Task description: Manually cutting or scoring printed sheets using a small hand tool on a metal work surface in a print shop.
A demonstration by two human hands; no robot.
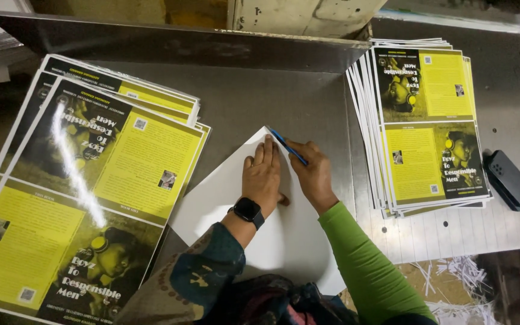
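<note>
My left hand (264, 174) lies flat, fingers together, on a white sheet (224, 198) turned blank side up on the metal table (260, 96). A black watch sits on that wrist. My right hand (311, 171) is just to its right, closed around a blue pen (285, 144) whose tip rests near the sheet's upper corner. The two hands touch side by side on the sheet.
A fanned stack of glossy yellow-and-black printed sheets (91, 180) lies at the left. A second stack of the same prints (428, 120) sits at the right. A black phone (508, 179) lies beside it. Paper trimmings (458, 283) litter the lower right.
</note>
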